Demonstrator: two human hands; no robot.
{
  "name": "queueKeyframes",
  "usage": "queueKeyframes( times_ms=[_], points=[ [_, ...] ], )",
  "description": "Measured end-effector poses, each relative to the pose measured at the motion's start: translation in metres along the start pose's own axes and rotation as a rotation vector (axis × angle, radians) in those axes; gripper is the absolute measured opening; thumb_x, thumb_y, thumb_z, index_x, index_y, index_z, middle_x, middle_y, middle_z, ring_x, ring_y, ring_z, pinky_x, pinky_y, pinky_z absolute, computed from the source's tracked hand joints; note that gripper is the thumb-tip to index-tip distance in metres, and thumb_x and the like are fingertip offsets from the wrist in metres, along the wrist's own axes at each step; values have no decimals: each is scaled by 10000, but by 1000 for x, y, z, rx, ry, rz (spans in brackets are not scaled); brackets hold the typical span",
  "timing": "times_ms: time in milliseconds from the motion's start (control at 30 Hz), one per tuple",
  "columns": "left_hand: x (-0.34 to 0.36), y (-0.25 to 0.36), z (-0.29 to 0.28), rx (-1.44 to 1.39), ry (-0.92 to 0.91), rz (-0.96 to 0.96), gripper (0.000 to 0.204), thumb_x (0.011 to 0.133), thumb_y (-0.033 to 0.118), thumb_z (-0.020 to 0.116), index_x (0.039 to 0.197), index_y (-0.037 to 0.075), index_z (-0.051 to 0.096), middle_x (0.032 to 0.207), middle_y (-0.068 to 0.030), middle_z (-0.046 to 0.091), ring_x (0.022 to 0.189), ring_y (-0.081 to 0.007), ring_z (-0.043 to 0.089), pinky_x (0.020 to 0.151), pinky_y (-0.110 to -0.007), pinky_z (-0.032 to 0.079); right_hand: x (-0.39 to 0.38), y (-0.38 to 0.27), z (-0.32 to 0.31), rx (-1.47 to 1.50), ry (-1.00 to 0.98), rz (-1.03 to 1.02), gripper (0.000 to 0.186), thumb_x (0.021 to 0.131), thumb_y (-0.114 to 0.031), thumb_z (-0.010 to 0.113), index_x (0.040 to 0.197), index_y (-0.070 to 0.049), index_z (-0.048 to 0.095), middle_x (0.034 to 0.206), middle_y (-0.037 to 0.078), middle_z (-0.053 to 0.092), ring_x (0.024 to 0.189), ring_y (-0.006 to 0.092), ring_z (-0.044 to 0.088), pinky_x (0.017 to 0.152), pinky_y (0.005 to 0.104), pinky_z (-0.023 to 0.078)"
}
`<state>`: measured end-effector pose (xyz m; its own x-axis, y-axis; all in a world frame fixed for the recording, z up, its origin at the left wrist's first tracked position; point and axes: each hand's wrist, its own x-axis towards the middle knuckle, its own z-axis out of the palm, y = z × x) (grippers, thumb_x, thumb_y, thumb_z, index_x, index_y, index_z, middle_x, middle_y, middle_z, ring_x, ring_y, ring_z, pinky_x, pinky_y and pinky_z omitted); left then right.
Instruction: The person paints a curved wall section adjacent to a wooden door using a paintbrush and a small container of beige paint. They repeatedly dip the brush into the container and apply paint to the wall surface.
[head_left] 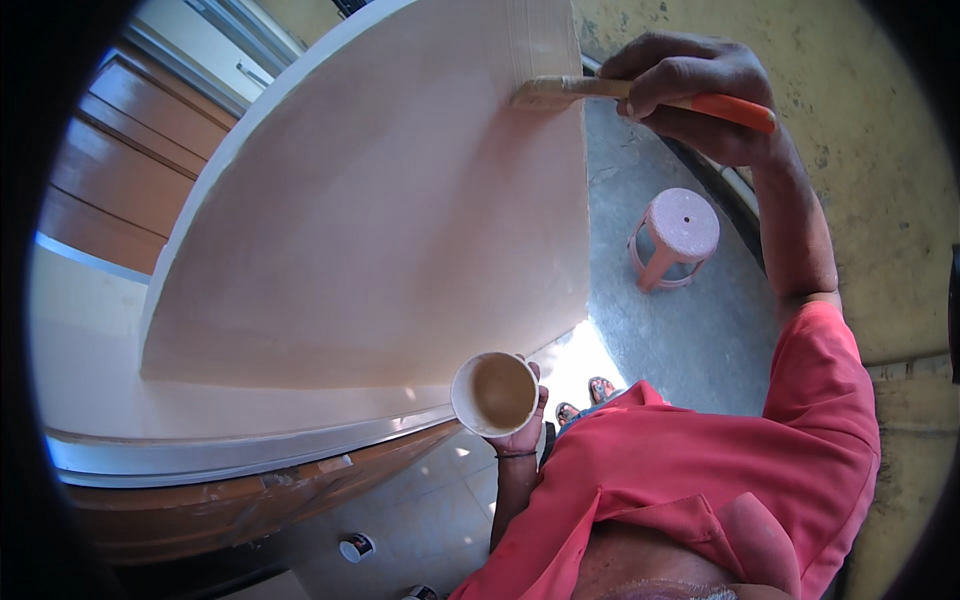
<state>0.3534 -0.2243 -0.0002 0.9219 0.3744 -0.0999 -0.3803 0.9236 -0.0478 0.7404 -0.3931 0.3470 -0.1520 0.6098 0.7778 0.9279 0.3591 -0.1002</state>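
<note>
My right hand (695,92) is raised and closed round the handle of a paintbrush (600,88), whose far end is orange. Its bristles press on the pale pinkish wall (390,220), near the wall's right edge. Lower down, my left hand (525,425) holds a white cup (460,400) of beige-brown paint (503,393), fingers wrapped round its side. The cup stands upright, with its mouth facing up. Streaky brush marks show on the wall above the bristles.
A pink round stool (683,225) stands on the grey floor (640,345) to the right. A stained yellowish wall (870,200) rises behind my right arm. Brown wooden door (140,150) is at upper left. On the tiles below lies a small tub (356,547).
</note>
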Motion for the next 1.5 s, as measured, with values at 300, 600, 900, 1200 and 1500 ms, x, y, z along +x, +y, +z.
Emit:
queueKeyframes(
  times_ms=[300,600,900,1200,1500],
  points=[
    [37,-6,8,-24,-20,-63,798,883,614,790,1523,199,554,1540,-163,486,1453,-407,427,1052,-611,537,-5,-28,-61,-273,263,-113,173,873,34,825,979,-64,730,1052,176,766,943,259,784,780,357,640],
    [35,-6,7,-7,-29,-46,785,887,604,786,1518,194,562,1537,-165,501,1442,-411,446,1049,-594,541,3,-12,-57,-396,182,40,177,895,81,783,1018,-31,723,1081,169,758,922,239,764,818,340,625],
    [20,-12,0,-64,9,-15,741,930,583,747,1521,179,557,1520,-177,498,1435,-434,448,1067,-590,524,-47,-34,13,378,702,216,235,863,97,816,1034,-9,693,1053,148,751,960,252,756,861,365,620],
    [30,19,19,109,68,109,606,1090,527,475,1471,66,581,1489,-153,611,1410,-357,555,1186,-565,447,-64,-135,135,636,428,668,284,771,34,903,964,8,696,902,116,753,868,223,764,778,348,621],
    [13,74,57,104,-125,61,598,1046,476,610,1440,52,458,1410,-163,608,1393,-347,560,1185,-539,457,-7,-188,231,411,29,549,182,840,-68,861,955,-55,721,800,77,702,668,226,712,586,337,550]
  ],
)
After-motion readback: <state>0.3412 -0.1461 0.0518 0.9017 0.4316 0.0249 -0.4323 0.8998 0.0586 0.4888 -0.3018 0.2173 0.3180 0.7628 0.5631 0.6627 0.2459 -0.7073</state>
